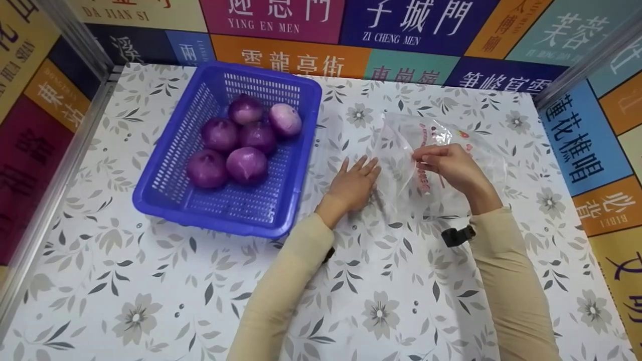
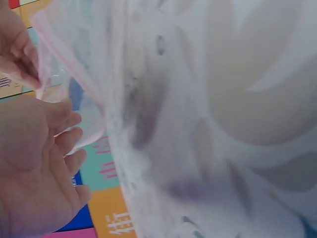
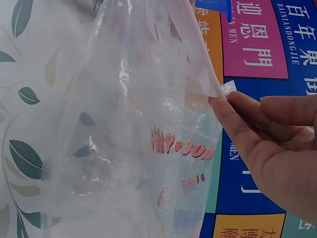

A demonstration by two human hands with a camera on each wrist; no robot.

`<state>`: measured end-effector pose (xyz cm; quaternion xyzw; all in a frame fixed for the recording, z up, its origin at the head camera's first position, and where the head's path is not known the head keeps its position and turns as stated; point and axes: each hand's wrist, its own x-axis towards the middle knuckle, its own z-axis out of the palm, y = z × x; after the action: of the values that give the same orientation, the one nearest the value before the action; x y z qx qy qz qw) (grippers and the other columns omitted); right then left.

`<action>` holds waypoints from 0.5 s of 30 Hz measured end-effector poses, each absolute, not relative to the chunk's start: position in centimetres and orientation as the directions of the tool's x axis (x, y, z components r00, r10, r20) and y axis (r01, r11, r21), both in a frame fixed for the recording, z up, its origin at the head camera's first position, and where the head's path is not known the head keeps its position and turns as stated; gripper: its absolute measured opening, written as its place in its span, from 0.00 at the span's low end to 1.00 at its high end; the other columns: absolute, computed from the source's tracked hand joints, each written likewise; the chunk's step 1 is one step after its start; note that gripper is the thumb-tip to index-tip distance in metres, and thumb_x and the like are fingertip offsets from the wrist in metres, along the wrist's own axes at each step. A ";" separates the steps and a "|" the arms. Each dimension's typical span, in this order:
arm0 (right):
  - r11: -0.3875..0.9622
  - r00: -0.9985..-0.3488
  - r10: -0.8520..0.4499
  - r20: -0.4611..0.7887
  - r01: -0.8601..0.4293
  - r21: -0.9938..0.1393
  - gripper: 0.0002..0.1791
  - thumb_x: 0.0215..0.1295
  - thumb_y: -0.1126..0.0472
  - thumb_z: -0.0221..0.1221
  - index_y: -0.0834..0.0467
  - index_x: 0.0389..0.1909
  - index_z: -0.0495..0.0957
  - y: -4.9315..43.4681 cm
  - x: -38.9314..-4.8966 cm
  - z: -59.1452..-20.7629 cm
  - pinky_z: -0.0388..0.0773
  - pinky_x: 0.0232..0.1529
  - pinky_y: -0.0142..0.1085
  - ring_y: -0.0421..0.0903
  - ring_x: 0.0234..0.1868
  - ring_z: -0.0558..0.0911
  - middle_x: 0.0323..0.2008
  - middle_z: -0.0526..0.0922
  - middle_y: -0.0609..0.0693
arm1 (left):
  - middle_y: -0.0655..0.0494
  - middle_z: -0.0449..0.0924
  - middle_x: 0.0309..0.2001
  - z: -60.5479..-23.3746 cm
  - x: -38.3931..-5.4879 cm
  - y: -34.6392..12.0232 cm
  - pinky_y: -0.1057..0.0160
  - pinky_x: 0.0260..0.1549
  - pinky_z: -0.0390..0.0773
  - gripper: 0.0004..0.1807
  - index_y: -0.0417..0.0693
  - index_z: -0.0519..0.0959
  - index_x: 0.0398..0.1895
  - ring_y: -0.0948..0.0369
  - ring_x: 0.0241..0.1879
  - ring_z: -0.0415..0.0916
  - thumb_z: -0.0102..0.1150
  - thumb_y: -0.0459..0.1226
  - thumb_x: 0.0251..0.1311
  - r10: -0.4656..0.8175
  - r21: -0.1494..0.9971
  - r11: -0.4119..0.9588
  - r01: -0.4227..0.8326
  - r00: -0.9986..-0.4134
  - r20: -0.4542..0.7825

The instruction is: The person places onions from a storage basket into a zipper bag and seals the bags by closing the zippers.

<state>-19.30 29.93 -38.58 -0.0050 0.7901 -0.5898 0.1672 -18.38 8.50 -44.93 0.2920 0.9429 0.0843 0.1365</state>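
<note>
Head camera view: a person in beige long sleeves (image 1: 281, 281) works over a tabletop (image 1: 381, 281) covered in white with grey flowers and leaves, where a deep blue rectangular plastic basket (image 1: 301, 165) with slotted sides holds six round purple onions (image 1: 247, 165), one of them paler than the rest. To the right of the basket lies a clear plastic bag (image 1: 401, 185) with a pinkish edge and red lettering (image 3: 183, 146), its near side creased and partly see-through. The right hand (image 1: 454, 165), beyond the bag's near edge as seen from the basket, pinches the film between thumb and fingers; the right wrist view shows the edge drawn to a peak at the fingertips. The left hand (image 1: 351, 185) sits between the basket and the bag, close to the basket's right side, its fingers spread and gripping nothing; whether the fingertips touch the film cannot be told. A small black device (image 1: 457, 235) shows at the right cuff, well to the right of the basket. Behind the basket and to both sides of it rise walls of coloured panels (image 1: 406, 22) printed with Chinese characters and Latin letters.
</note>
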 end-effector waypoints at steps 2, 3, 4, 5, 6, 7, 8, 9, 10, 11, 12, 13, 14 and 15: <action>0.304 -0.945 -0.203 -0.256 0.188 -0.934 0.16 0.66 0.72 0.44 0.81 0.48 0.68 29.9 -19.3 -38.5 0.73 0.51 0.32 0.41 0.44 0.77 0.42 0.77 0.52 | 0.60 0.41 0.71 -44.4 -18.2 8.6 0.50 0.66 0.37 0.26 0.53 0.52 0.70 0.59 0.69 0.34 0.32 0.45 0.71 0.565 0.235 0.822 0.519 -0.797 -0.213; 0.303 -0.946 -0.200 -0.254 0.187 -0.934 0.16 0.66 0.73 0.44 0.81 0.48 0.68 29.9 -19.3 -38.4 0.73 0.50 0.32 0.41 0.44 0.77 0.42 0.77 0.52 | 0.59 0.41 0.71 -44.1 -18.1 8.7 0.50 0.66 0.37 0.26 0.53 0.52 0.70 0.59 0.69 0.34 0.32 0.46 0.71 0.561 0.233 0.825 0.516 -0.800 -0.215; 0.301 -0.947 -0.197 -0.252 0.186 -0.935 0.15 0.66 0.73 0.44 0.80 0.47 0.70 29.9 -19.3 -38.4 0.73 0.50 0.32 0.41 0.43 0.77 0.43 0.77 0.53 | 0.59 0.41 0.71 -43.7 -18.0 8.7 0.50 0.65 0.37 0.26 0.53 0.52 0.70 0.58 0.69 0.34 0.32 0.46 0.71 0.558 0.229 0.827 0.514 -0.801 -0.217; 0.300 -0.949 -0.195 -0.249 0.184 -0.936 0.14 0.65 0.73 0.44 0.78 0.47 0.71 29.9 -19.3 -38.4 0.74 0.49 0.32 0.41 0.43 0.77 0.43 0.77 0.54 | 0.58 0.41 0.71 -43.4 -17.9 8.8 0.50 0.66 0.38 0.26 0.53 0.52 0.70 0.58 0.69 0.34 0.32 0.47 0.70 0.555 0.226 0.829 0.512 -0.803 -0.218; 0.298 -0.949 -0.195 -0.247 0.182 -0.937 0.14 0.65 0.73 0.45 0.77 0.46 0.72 29.9 -19.3 -38.4 0.74 0.49 0.32 0.41 0.43 0.78 0.43 0.77 0.55 | 0.58 0.41 0.71 -43.0 -17.8 8.8 0.49 0.65 0.38 0.27 0.54 0.52 0.70 0.58 0.69 0.34 0.32 0.47 0.70 0.553 0.222 0.830 0.511 -0.804 -0.218; 0.295 -0.950 -0.195 -0.244 0.180 -0.938 0.14 0.65 0.73 0.45 0.76 0.46 0.73 29.8 -19.3 -38.3 0.74 0.49 0.31 0.41 0.43 0.78 0.42 0.77 0.56 | 0.58 0.41 0.71 -42.6 -17.7 8.9 0.49 0.65 0.38 0.27 0.54 0.52 0.70 0.58 0.69 0.33 0.32 0.47 0.70 0.552 0.217 0.832 0.511 -0.805 -0.218; 0.290 -0.950 -0.196 -0.242 0.179 -0.940 0.13 0.65 0.73 0.45 0.75 0.45 0.74 29.8 -19.3 -38.3 0.74 0.48 0.31 0.42 0.43 0.78 0.42 0.77 0.57 | 0.58 0.41 0.71 -42.2 -17.6 8.9 0.49 0.65 0.38 0.27 0.54 0.52 0.70 0.58 0.69 0.33 0.32 0.48 0.70 0.550 0.213 0.833 0.510 -0.807 -0.217; 0.284 -0.951 -0.197 -0.239 0.178 -0.942 0.13 0.65 0.73 0.45 0.75 0.45 0.74 29.8 -19.3 -38.3 0.74 0.48 0.31 0.42 0.42 0.78 0.42 0.78 0.57 | 0.58 0.40 0.71 -41.8 -17.6 8.9 0.49 0.65 0.37 0.27 0.54 0.51 0.70 0.58 0.69 0.33 0.32 0.48 0.70 0.548 0.212 0.834 0.509 -0.808 -0.214; 0.279 -0.951 -0.200 -0.237 0.177 -0.944 0.13 0.65 0.73 0.45 0.76 0.45 0.73 29.8 -19.3 -38.3 0.74 0.48 0.31 0.42 0.42 0.78 0.42 0.78 0.57 | 0.58 0.40 0.71 -41.3 -17.5 8.9 0.49 0.65 0.38 0.27 0.55 0.51 0.70 0.58 0.69 0.33 0.32 0.48 0.70 0.546 0.209 0.835 0.509 -0.811 -0.209; 0.278 -0.950 -0.202 -0.237 0.177 -0.944 0.14 0.65 0.73 0.45 0.76 0.46 0.73 29.8 -19.3 -38.2 0.74 0.48 0.32 0.42 0.43 0.78 0.42 0.78 0.57 | 0.58 0.41 0.71 -40.8 -17.5 8.9 0.49 0.65 0.38 0.27 0.55 0.52 0.70 0.58 0.69 0.34 0.32 0.48 0.70 0.545 0.205 0.836 0.509 -0.815 -0.199; 0.279 -0.950 -0.204 -0.238 0.177 -0.944 0.14 0.65 0.73 0.45 0.77 0.46 0.72 29.8 -19.3 -38.2 0.74 0.48 0.32 0.42 0.43 0.78 0.42 0.77 0.57 | 0.58 0.41 0.71 -40.3 -17.4 8.8 0.49 0.65 0.38 0.27 0.55 0.52 0.70 0.58 0.69 0.34 0.32 0.48 0.70 0.542 0.205 0.837 0.507 -0.818 -0.191; 0.280 -0.949 -0.206 -0.238 0.176 -0.944 0.14 0.65 0.73 0.45 0.77 0.47 0.72 29.8 -19.3 -38.1 0.74 0.48 0.32 0.42 0.43 0.78 0.42 0.77 0.57 | 0.57 0.41 0.71 -39.8 -17.4 8.8 0.49 0.65 0.38 0.27 0.55 0.52 0.70 0.58 0.69 0.34 0.33 0.49 0.70 0.539 0.203 0.839 0.505 -0.822 -0.183; 0.280 -0.949 -0.208 -0.237 0.174 -0.944 0.14 0.65 0.73 0.45 0.76 0.47 0.72 29.9 -19.3 -38.1 0.74 0.48 0.31 0.42 0.43 0.78 0.42 0.77 0.57 | 0.57 0.41 0.71 -39.3 -17.3 8.6 0.48 0.65 0.38 0.27 0.55 0.52 0.70 0.58 0.69 0.34 0.33 0.49 0.70 0.538 0.203 0.839 0.504 -0.825 -0.173; 0.284 -0.949 -0.210 -0.237 0.173 -0.943 0.14 0.65 0.73 0.45 0.77 0.47 0.72 29.9 -19.4 -38.1 0.74 0.48 0.31 0.42 0.43 0.78 0.42 0.77 0.56 | 0.57 0.41 0.71 -38.8 -17.3 8.5 0.48 0.65 0.39 0.27 0.54 0.52 0.70 0.57 0.69 0.34 0.33 0.49 0.70 0.536 0.202 0.840 0.504 -0.828 -0.163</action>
<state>-19.35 29.87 -38.12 -0.0120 0.7850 -0.5984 0.1599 -17.31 8.47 -38.83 0.2728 0.9532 0.0752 0.1069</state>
